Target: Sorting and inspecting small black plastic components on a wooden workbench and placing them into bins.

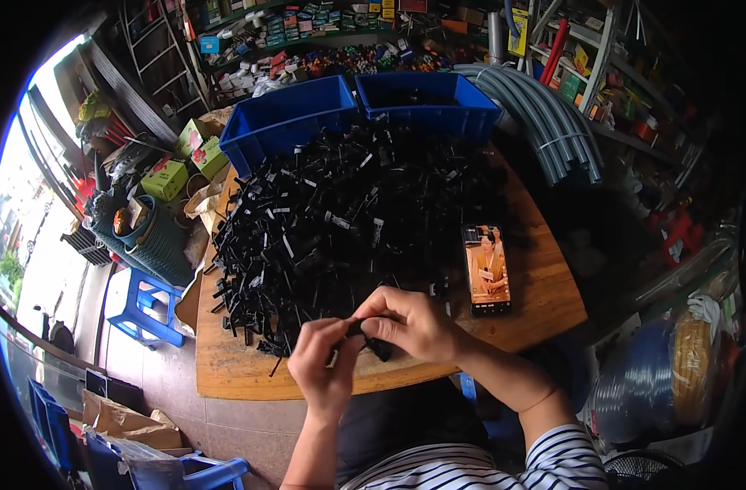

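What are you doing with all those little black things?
A person sits at a round wooden table heaped with small black plastic parts. Both hands meet over the near edge: the left hand and the right hand pinch one small black piece between them. A phone lies beside the heap, and two blue bins stand behind it.

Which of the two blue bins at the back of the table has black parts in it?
The right blue bin, nearest the grey hoses, shows black pieces inside. The left blue bin, tilted beside it, shows only bare blue walls.
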### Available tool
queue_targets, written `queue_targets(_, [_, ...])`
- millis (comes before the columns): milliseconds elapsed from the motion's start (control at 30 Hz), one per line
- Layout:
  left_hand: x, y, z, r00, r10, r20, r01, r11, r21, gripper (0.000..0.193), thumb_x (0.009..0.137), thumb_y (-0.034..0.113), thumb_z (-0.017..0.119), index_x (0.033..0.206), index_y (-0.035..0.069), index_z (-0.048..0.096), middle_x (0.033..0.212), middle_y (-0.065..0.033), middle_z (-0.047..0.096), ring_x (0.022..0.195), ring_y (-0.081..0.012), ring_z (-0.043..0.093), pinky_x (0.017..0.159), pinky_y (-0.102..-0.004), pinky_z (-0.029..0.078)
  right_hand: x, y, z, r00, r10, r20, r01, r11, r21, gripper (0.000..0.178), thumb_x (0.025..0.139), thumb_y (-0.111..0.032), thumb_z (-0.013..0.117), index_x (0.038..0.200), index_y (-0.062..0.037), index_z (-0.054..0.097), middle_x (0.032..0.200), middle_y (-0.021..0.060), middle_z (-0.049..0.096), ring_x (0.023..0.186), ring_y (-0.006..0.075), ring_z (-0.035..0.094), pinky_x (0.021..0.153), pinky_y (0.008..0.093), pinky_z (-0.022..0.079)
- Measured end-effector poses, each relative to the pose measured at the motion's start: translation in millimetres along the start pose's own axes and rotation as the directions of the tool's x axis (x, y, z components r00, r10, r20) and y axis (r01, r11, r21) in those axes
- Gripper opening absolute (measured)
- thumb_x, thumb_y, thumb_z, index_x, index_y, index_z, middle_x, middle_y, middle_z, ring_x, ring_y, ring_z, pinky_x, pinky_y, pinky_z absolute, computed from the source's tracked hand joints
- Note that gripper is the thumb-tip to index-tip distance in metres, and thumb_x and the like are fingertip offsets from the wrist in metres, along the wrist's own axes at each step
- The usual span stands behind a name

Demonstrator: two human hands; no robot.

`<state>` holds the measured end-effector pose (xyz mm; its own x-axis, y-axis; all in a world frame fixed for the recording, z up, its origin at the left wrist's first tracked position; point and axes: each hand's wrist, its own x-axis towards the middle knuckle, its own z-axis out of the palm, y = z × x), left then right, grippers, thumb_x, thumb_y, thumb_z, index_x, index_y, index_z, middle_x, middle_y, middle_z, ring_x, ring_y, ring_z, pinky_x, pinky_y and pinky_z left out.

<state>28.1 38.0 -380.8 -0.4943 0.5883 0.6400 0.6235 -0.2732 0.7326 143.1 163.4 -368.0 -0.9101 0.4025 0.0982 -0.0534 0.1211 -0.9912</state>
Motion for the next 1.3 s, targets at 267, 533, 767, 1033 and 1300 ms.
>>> queue_targets(267, [0, -15, 1, 0.739, -0.620, 0.264, 0.578, 0.382, -0.721, 0.011, 0.085, 0.009, 0.064, 0.088, -0.001, 0.065, 0.074, -0.0012, 0.060, 0.065, -0.0086, 0.054, 0.061, -0.0216, 0.044, -9, -9, 9, 0.742, -0.607, 0.285, 0.452, 0.139, -0.881, 0.053, 0.069, -0.009, 0.074, 0.115, 0.0062, 0.055, 0.090, 0.0090, 0.055, 0.077, 0.0204, 0.055, 0.071, 0.0324, 0.049])
queue_targets(533, [-15, 1, 19, 0.867, -0.496, 0.039, 0.465, 0.781, -0.417, 0.013, 0.084, 0.006, 0.067, 0.089, -0.004, 0.062, 0.083, -0.0030, 0.060, 0.078, -0.0088, 0.053, 0.071, -0.0209, 0.042, -6, -1, 9, 0.755, -0.641, 0.141, 0.376, 0.247, -0.893, 0.040, 0.071, -0.013, 0.070, 0.105, 0.0032, 0.058, 0.080, 0.0070, 0.056, 0.071, 0.0198, 0.058, 0.062, 0.0301, 0.050])
queue_targets(767, [-18, 0, 24, 0.870, -0.494, 0.000, 0.440, 0.775, -0.452, 0.015, 0.083, 0.006, 0.067, 0.094, -0.003, 0.061, 0.084, -0.0026, 0.059, 0.079, -0.0093, 0.053, 0.075, -0.0210, 0.041, 3, 5, 11, 0.741, -0.657, 0.138, 0.447, 0.329, -0.832, 0.034, 0.070, -0.011, 0.071, 0.098, 0.0022, 0.057, 0.073, 0.0081, 0.056, 0.062, 0.0205, 0.059, 0.053, 0.0311, 0.050])
queue_targets(1033, [-9, -41, -5, 0.818, -0.538, 0.202, 0.321, 0.137, -0.937, 0.009, 0.087, 0.014, 0.059, 0.091, 0.006, 0.057, 0.092, -0.0094, 0.062, 0.087, -0.0210, 0.059, 0.072, -0.0341, 0.049, 56, -25, -27, 0.895, -0.446, 0.012, 0.314, 0.610, -0.727, 0.034, 0.073, -0.018, 0.074, 0.100, -0.0020, 0.060, 0.098, 0.0106, 0.061, 0.087, 0.0264, 0.057, 0.073, 0.0375, 0.047])
queue_targets(1300, [-2, -50, -1, 0.737, -0.379, 0.559, 0.367, -0.470, -0.803, 0.036, 0.085, 0.030, 0.060, 0.117, 0.013, 0.058, 0.124, -0.0191, 0.054, 0.113, -0.0339, 0.052, 0.081, -0.0449, 0.048, 102, 5, -58, 0.867, -0.383, -0.320, 0.098, 0.758, -0.645, 0.026, 0.072, -0.017, 0.075, 0.088, -0.0009, 0.062, 0.075, 0.0073, 0.062, 0.070, 0.0146, 0.060, 0.065, 0.0280, 0.048])
